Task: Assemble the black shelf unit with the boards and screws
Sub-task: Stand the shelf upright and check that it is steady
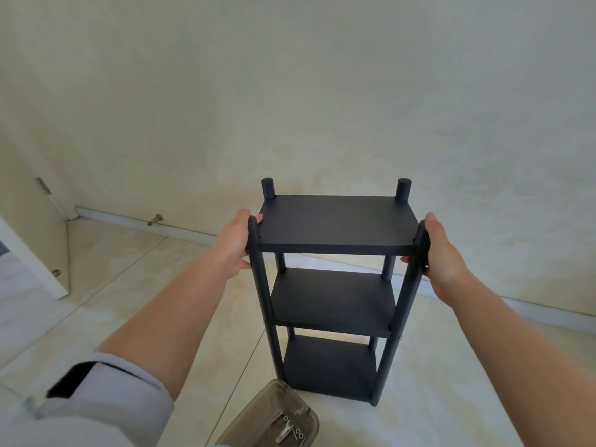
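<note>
The black shelf unit stands upright on the pale tiled floor near the wall, three boards fitted between its four posts. Our left hand grips the near left post beside the top board, and our right hand grips the near right post. Just beside the base sits a clear plastic container holding screws.
</note>
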